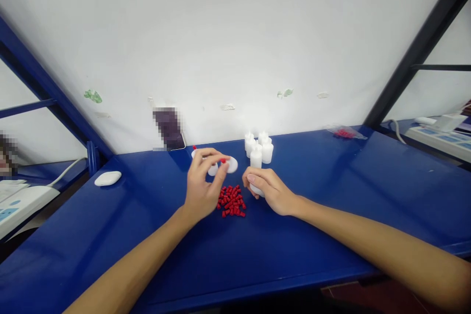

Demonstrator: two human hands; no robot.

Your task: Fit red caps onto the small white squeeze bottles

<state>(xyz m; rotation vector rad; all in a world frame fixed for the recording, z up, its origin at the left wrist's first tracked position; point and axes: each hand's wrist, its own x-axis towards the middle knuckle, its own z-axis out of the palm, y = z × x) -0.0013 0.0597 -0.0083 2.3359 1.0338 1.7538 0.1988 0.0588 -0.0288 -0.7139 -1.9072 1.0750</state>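
Red first, head view: my left hand [204, 186] pinches a small red cap [223, 160] just beyond the red pile [231, 202]; my right [274, 190], right of the pile, is closed round a white piece [256, 190], long axis hidden; left is nearer the pile; white bottles [267, 152] stand beyond, rightward; table edge [257, 286] well this side.

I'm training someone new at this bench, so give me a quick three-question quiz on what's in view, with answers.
1. True or false: the right hand is wrapped round a white item.
2. The loose pile of small pieces on the table is: A) green, B) red, C) yellow.
3. Fill in: the clear bag lies near the wall, on the person's ____ side.

Key: 1 true; 2 B; 3 right.
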